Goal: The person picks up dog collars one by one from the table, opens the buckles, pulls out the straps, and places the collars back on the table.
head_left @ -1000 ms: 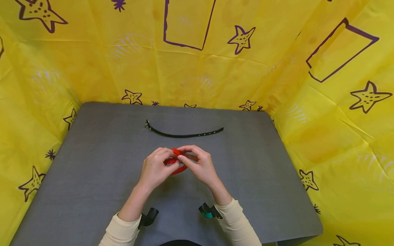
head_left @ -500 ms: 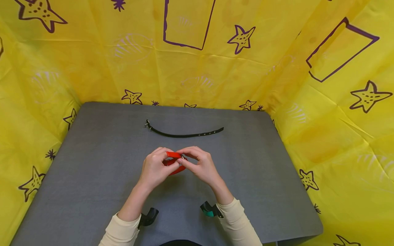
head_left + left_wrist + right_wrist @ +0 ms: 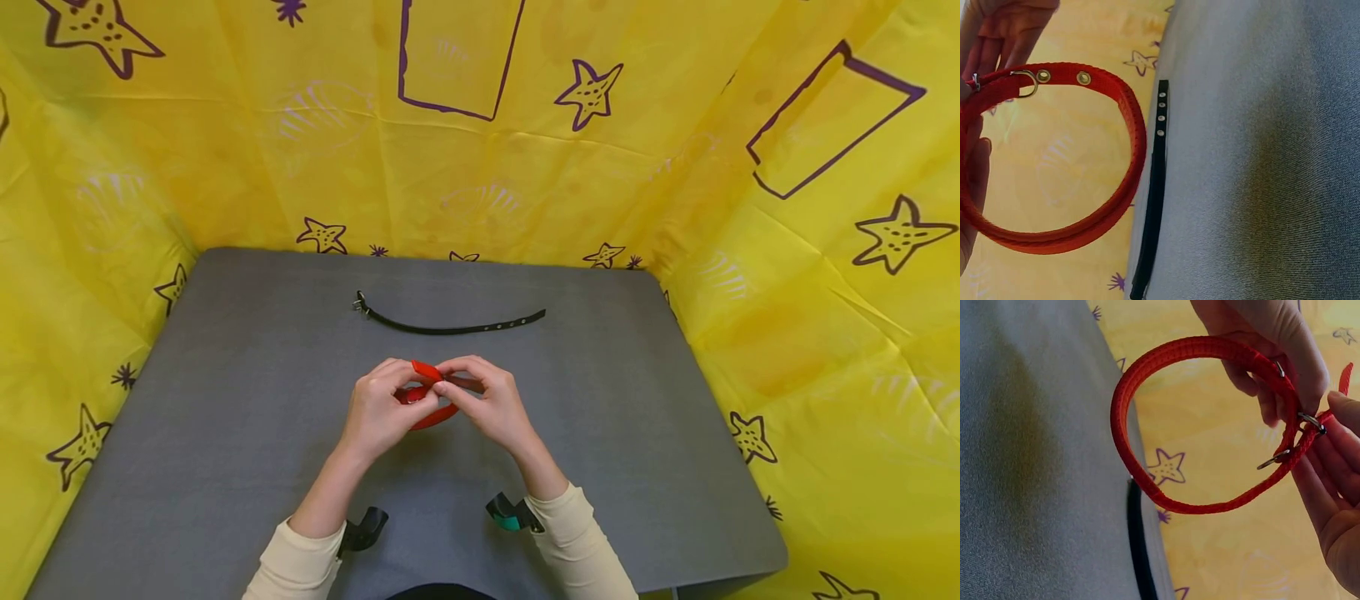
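Both hands hold a red collar point(image 3: 1197, 509), bent into a loop above the table, with eyelets and a metal D-ring point(image 3: 1027, 84). Its tail point(image 3: 1345, 378) passes through the metal buckle point(image 3: 1312, 423) and sticks out beyond it. My left hand point(image 3: 382, 408) grips the band beside the buckle. With thumb and fingers, my right hand point(image 3: 486, 400) pinches the strap at the buckle. In the head view the fingers hide part of the buckle, and the loop hangs between the hands. Farther back, a black collar point(image 3: 442, 331) lies stretched out on the table.
The grey table point(image 3: 225, 433) is enclosed at the back and sides by yellow cloth point(image 3: 420, 183) with starfish drawings. Dark wrist mounts point(image 3: 363, 529) stick out from both cuffs. The black collar's buckle end point(image 3: 360, 304) points left.
The red tail has shifted between the fingers: flatter and leftward half a second ago, it now slants upward. The right fingers have moved slightly at the buckle. The black collar has stayed put.
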A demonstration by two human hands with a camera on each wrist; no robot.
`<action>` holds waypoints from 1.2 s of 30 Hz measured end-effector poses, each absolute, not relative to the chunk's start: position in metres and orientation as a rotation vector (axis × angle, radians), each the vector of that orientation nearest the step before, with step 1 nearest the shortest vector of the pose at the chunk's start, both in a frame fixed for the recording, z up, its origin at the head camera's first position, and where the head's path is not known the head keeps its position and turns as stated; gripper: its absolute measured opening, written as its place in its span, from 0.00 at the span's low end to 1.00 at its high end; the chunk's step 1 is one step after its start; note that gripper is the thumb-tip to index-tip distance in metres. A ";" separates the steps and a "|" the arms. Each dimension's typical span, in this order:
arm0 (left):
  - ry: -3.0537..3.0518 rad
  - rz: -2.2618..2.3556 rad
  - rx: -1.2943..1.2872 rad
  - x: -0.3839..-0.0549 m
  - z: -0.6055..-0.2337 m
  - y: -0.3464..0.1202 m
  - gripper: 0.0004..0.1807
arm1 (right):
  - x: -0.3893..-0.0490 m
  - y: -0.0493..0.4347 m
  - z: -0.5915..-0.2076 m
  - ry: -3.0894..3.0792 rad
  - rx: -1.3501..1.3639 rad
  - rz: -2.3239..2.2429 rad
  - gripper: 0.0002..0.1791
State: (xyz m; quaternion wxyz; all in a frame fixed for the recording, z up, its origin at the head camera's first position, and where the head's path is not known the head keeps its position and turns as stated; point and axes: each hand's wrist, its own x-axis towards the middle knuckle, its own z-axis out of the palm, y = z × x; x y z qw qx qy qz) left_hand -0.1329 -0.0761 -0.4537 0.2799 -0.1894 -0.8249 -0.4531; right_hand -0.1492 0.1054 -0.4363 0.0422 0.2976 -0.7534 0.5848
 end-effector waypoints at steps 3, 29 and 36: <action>-2.181 -1.246 -0.515 -0.134 -0.455 -0.076 0.07 | -0.145 0.104 -0.426 -2.290 0.905 1.818 0.10; -2.089 -1.502 -0.429 -0.133 -0.456 -0.073 0.06 | -0.154 0.107 -0.443 -2.174 0.847 2.184 0.11; -2.058 -1.510 -0.408 -0.123 -0.434 -0.068 0.09 | -0.153 0.107 -0.440 -2.234 0.836 2.094 0.12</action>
